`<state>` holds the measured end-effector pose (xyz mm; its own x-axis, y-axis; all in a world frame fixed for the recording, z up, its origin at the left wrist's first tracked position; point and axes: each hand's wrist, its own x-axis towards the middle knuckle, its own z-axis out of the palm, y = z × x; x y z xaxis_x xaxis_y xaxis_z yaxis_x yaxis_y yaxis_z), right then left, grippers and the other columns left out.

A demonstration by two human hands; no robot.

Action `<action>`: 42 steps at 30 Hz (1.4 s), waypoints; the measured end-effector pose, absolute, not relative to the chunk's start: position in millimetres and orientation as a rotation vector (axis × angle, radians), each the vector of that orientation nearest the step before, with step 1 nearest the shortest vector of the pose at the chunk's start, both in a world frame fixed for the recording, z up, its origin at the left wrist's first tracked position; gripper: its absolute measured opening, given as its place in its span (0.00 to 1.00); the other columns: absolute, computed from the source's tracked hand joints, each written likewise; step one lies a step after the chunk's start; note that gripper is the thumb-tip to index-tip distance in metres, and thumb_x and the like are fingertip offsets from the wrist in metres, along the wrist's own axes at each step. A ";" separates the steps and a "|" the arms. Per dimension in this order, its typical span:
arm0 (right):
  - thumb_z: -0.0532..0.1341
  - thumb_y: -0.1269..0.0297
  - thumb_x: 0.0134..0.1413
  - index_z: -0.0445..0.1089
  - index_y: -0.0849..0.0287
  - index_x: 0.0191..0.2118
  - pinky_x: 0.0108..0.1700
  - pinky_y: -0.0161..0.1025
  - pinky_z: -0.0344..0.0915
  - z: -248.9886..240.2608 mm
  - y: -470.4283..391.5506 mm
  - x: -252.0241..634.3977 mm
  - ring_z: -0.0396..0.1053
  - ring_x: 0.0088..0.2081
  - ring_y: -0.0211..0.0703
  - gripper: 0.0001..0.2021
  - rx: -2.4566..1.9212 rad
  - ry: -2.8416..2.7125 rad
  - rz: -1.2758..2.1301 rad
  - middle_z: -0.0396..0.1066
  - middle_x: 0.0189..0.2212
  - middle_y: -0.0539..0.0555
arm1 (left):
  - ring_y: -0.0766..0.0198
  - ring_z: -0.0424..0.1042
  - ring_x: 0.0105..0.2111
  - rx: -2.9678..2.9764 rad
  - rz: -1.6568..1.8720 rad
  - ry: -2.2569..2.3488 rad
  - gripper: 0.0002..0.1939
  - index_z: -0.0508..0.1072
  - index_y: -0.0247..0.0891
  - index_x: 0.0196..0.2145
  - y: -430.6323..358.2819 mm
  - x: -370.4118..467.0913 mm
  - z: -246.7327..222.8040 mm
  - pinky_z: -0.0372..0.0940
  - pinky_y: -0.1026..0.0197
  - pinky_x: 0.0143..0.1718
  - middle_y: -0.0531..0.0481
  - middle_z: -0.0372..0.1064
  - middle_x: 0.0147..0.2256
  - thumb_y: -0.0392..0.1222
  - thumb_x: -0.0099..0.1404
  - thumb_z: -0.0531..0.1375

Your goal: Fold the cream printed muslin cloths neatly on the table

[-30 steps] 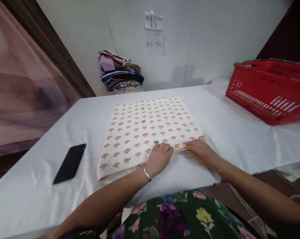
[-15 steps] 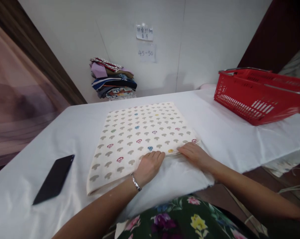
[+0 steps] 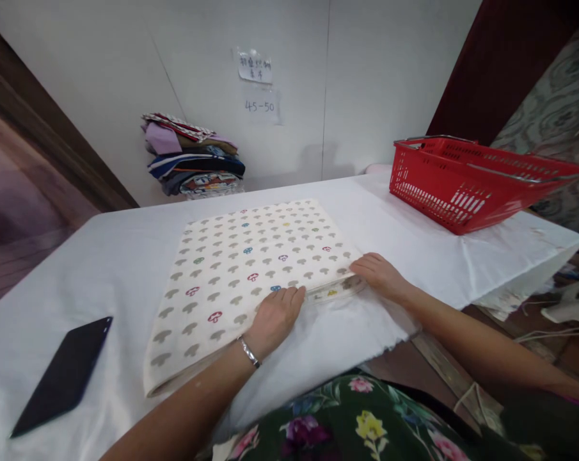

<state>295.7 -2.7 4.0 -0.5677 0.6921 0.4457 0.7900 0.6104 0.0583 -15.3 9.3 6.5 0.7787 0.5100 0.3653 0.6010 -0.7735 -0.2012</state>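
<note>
A cream cloth printed with small mushrooms point(image 3: 265, 256) lies folded in layers on the white-covered table point(image 3: 395, 224). My left hand point(image 3: 277, 315), with a silver bracelet at the wrist, is closed on the cloth's near edge, around its middle. At the near right corner my right hand point(image 3: 380, 275) pinches the same edge, fingers together and thumb underneath. Between the two hands the edge is slightly raised, and a lower layer with a yellow mushroom shows below it.
A dark phone point(image 3: 63, 374) lies at the left. Folded fabrics point(image 3: 196, 157) are stacked by the wall, beneath paper signs point(image 3: 260, 105). The red basket point(image 3: 466, 182) stands at the back right. Sheer pink fabric point(image 3: 25, 205) hangs at the left.
The near edge's right part has been lifted and moved back by my right hand, which shows the layer beneath. The view has shifted to the right.
</note>
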 end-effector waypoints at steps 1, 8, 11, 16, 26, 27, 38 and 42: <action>0.48 0.74 0.58 0.65 0.60 0.47 0.47 0.46 0.60 3.9 -1.0 297.1 0.65 0.45 0.44 0.14 -1.204 -2.419 -0.363 0.70 0.42 0.58 | 0.61 0.67 0.34 -2.655 -0.439 -0.859 0.15 0.64 0.33 0.45 9.5 -15.1 8.3 0.63 0.59 0.33 0.45 0.67 0.35 0.26 0.64 0.46; 0.50 0.71 0.59 0.68 0.56 0.45 0.48 0.46 0.60 -12.2 -11.8 300.9 0.60 0.51 0.46 0.13 -1.223 -2.477 -0.318 0.67 0.46 0.57 | 0.60 0.65 0.39 -2.804 -0.308 -0.715 0.13 0.63 0.34 0.47 -0.2 -15.7 3.5 0.62 0.58 0.36 0.46 0.67 0.37 0.30 0.64 0.50; 0.51 0.71 0.58 0.69 0.55 0.44 0.45 0.47 0.59 -15.0 -19.4 299.6 0.61 0.48 0.48 0.13 -1.346 -2.461 -0.397 0.67 0.44 0.58 | 0.60 0.66 0.40 -2.792 -0.336 -0.707 0.13 0.64 0.33 0.46 -1.1 -15.2 0.9 0.62 0.58 0.37 0.46 0.68 0.36 0.30 0.63 0.52; 0.50 0.71 0.58 0.68 0.57 0.45 0.38 0.40 0.60 0.0 -4.5 295.5 0.63 0.39 0.44 0.13 -1.426 -2.560 -0.414 0.69 0.38 0.57 | 0.59 0.66 0.38 -2.708 -0.483 -0.758 0.13 0.65 0.33 0.45 12.6 -13.0 9.2 0.62 0.58 0.37 0.45 0.68 0.33 0.29 0.64 0.49; 0.48 0.71 0.58 0.67 0.57 0.44 0.44 0.42 0.65 23.7 30.9 298.8 0.62 0.46 0.44 0.14 -1.316 -2.235 -0.443 0.67 0.43 0.56 | 0.58 0.65 0.41 -2.631 -0.531 -0.766 0.13 0.66 0.34 0.46 24.5 -17.5 20.6 0.61 0.56 0.41 0.44 0.69 0.38 0.29 0.64 0.49; 0.48 0.71 0.58 0.68 0.57 0.43 0.44 0.41 0.66 15.0 25.4 300.8 0.63 0.46 0.43 0.13 -1.282 -2.311 -0.386 0.67 0.43 0.56 | 0.58 0.66 0.41 -2.664 -0.499 -0.727 0.13 0.66 0.34 0.45 21.0 -17.9 15.1 0.61 0.56 0.41 0.43 0.69 0.38 0.29 0.64 0.50; 0.48 0.75 0.57 0.69 0.59 0.42 0.40 0.41 0.67 -9.0 -9.1 313.6 0.65 0.42 0.43 0.14 -1.274 -2.479 -0.258 0.69 0.40 0.58 | 0.60 0.67 0.38 -2.767 -0.366 -0.689 0.15 0.65 0.35 0.46 6.3 -12.0 1.6 0.62 0.55 0.41 0.43 0.69 0.39 0.27 0.63 0.48; 0.48 0.75 0.56 0.68 0.60 0.45 0.43 0.41 0.66 -4.5 -11.6 312.1 0.65 0.44 0.44 0.16 -1.280 -2.579 -0.244 0.68 0.42 0.58 | 0.60 0.66 0.38 -2.771 -0.340 -0.699 0.13 0.65 0.35 0.43 3.3 -10.8 -0.1 0.61 0.55 0.40 0.43 0.69 0.40 0.28 0.63 0.50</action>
